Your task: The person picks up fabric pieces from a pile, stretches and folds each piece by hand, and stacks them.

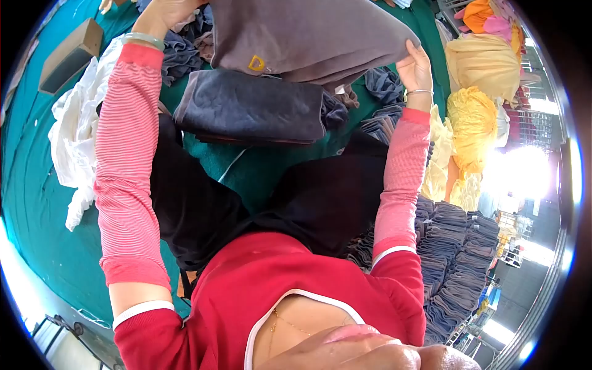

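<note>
A grey plush towel [308, 37] with a small yellow mark hangs stretched between my two hands. My left hand [165, 15], at the top edge of the head view, is closed on its left side; its fingertips are partly cut off. At the towel's right corner, my right hand [417, 66] pinches the edge between thumb and fingers. Just below the raised towel lies a folded stack of dark grey towels [253, 105], between my legs and the raised cloth. Crumpled dark cloths [180, 57] lie near my left hand, and more bunched dark cloths [383, 86] lie by my right.
Green cloth [37, 185] covers the work surface. White fabric [77, 135] and a cardboard box [71, 57] are on the left. To the right stand yellow bundles [473, 129] and tall piles of folded dark towels [456, 265].
</note>
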{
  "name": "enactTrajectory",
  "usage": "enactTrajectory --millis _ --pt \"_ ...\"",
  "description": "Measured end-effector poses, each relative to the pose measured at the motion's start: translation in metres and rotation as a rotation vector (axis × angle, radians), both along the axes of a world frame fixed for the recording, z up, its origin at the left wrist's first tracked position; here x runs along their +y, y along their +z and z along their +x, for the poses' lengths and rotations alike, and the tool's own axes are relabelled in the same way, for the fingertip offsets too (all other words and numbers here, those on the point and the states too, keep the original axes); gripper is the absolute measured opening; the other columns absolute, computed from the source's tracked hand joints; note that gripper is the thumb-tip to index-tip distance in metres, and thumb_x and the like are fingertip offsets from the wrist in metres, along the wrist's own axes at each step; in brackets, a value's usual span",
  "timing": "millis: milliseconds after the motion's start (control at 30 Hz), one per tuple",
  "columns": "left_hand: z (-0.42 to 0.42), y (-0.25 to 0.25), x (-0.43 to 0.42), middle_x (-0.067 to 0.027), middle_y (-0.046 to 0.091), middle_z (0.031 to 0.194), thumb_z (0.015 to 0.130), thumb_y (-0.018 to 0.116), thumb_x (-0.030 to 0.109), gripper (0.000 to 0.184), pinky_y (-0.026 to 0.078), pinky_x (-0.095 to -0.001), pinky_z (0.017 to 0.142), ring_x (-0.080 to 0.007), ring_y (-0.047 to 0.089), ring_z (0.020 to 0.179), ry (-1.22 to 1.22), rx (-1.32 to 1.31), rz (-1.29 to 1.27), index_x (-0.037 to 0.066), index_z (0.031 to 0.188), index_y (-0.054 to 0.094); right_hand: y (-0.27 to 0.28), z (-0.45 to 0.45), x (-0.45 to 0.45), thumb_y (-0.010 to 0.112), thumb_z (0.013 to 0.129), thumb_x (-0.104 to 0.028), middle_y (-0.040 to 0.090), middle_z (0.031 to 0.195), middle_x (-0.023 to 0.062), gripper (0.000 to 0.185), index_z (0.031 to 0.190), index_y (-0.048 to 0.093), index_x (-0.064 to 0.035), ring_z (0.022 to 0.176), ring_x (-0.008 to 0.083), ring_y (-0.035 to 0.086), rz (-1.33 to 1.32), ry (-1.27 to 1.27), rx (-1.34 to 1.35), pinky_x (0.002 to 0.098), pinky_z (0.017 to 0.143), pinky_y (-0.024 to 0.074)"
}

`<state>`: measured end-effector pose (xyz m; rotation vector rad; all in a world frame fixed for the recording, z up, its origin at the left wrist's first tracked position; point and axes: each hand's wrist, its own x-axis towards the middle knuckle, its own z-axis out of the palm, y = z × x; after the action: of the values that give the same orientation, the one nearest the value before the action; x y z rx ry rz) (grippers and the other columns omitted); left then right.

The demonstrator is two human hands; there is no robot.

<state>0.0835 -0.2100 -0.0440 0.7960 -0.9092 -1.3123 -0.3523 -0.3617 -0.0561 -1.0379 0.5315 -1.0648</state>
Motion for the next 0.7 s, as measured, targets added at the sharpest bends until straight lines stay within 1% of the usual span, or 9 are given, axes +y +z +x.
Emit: enactTrajectory --millis 100,167,200,333,367,500,567,633,700 --pt "0.006 -0.009 -0.007 -0.0024 0.064 0.086 0.085 0.058 0.007 0.015 0.048 -0.0261 0.061 -0.0116 0.06 0.071 0.264 -0.357 0.051 0.002 0.098 0.063 -0.009 0.008 -0.001 0.063 0.083 -0.006 0.064 0.093 0.0052 0.015 0.097 0.063 -0.0018 0.085 0.0138 0.059 -0.176 -0.204 0.305 0.0284 0.076 0.0467" --pt "0.009 -0.011 -0.002 -0.0017 0.064 0.087 0.085 0.058 0.008 0.014 0.048 -0.0245 0.064 -0.0109 0.059 0.073 0.309 -0.303 0.077 0.002 0.096 0.065 -0.02 0.012 -0.007 0.067 0.081 -0.01 0.064 0.088 0.0023 0.014 0.093 0.065 -0.0032 0.08 0.0105 0.057 -0.286 -0.379 0.564 0.0251 0.071 0.0447" --pt "0.011 -0.011 -0.001 -0.0014 0.064 0.087 0.085 0.058 0.008 0.014 0.047 -0.0237 0.066 -0.0106 0.059 0.074 0.331 -0.276 0.09 0.002 0.095 0.065 -0.017 0.017 -0.004 0.072 0.078 -0.016 0.062 0.083 0.0003 0.014 0.085 0.066 -0.0058 0.078 0.0079 0.054 -0.278 -0.39 0.512 0.0249 0.07 0.0419" --pt "0.01 0.0 0.009 -0.0011 0.064 0.091 0.084 0.06 0.011 0.016 0.045 -0.0232 0.077 -0.0095 0.058 0.086 0.442 -0.251 -0.155 0.002 0.096 0.066 0.0 0.023 0.011 0.07 0.08 -0.016 0.062 0.083 0.0016 0.012 0.081 0.062 -0.0065 0.081 0.011 0.056 -0.251 -0.334 0.128 0.0333 0.082 0.0425" --pt "0.018 0.0 0.011 -0.0014 0.064 0.091 0.085 0.059 0.01 0.02 0.045 -0.0245 0.08 -0.0111 0.058 0.086 0.399 -0.288 -0.174 0.002 0.102 0.064 0.005 0.021 0.017 0.069 0.081 -0.015 0.062 0.083 0.0025 0.012 0.082 0.062 -0.0058 0.081 0.0121 0.056 -0.243 -0.295 0.108 0.0342 0.083 0.0429" --pt "0.099 -0.029 0.042 -0.0047 0.062 0.1 0.087 0.06 0.021 0.022 0.042 -0.0278 0.087 -0.0145 0.058 0.095 0.159 -0.895 -0.088 0.003 0.099 0.065 0.015 0.0 0.048 0.064 0.084 -0.014 0.061 0.085 0.0089 0.014 0.077 0.057 -0.0039 0.087 0.0192 0.058 -0.234 -0.087 0.121 0.0357 0.083 0.0448" --pt "0.063 -0.003 0.092 -0.0133 0.065 0.093 0.074 0.057 0.005 0.011 0.042 -0.0292 0.088 -0.0221 0.06 0.088 0.159 -0.981 0.013 0.002 0.081 0.065 0.016 -0.016 0.075 0.066 0.08 -0.018 0.061 0.083 0.0105 0.02 0.072 0.053 -0.0046 0.085 0.0216 0.059 -0.295 0.145 0.269 0.0341 0.08 0.0459" --pt "0.055 0.002 0.129 -0.0152 0.066 0.088 0.065 0.063 0.005 0.006 0.042 -0.0307 0.086 -0.023 0.061 0.085 -0.233 -0.643 0.03 0.0 0.066 0.065 0.012 -0.025 0.102 0.072 0.068 -0.023 0.061 0.075 0.0123 0.026 0.065 0.053 -0.0042 0.075 0.0242 0.061 -0.298 0.414 0.411 0.0341 0.072 0.0482" --pt "0.053 -0.006 0.149 -0.017 0.066 0.081 0.06 0.068 0.004 0.009 0.044 -0.0348 0.084 -0.0252 0.062 0.081 -0.514 -0.616 0.132 -0.003 0.056 0.062 0.008 -0.023 0.122 0.071 0.067 -0.01 0.063 0.075 0.0159 0.018 0.063 0.056 -0.001 0.072 0.0253 0.062 -0.24 0.731 0.429 0.0332 0.067 0.0481"
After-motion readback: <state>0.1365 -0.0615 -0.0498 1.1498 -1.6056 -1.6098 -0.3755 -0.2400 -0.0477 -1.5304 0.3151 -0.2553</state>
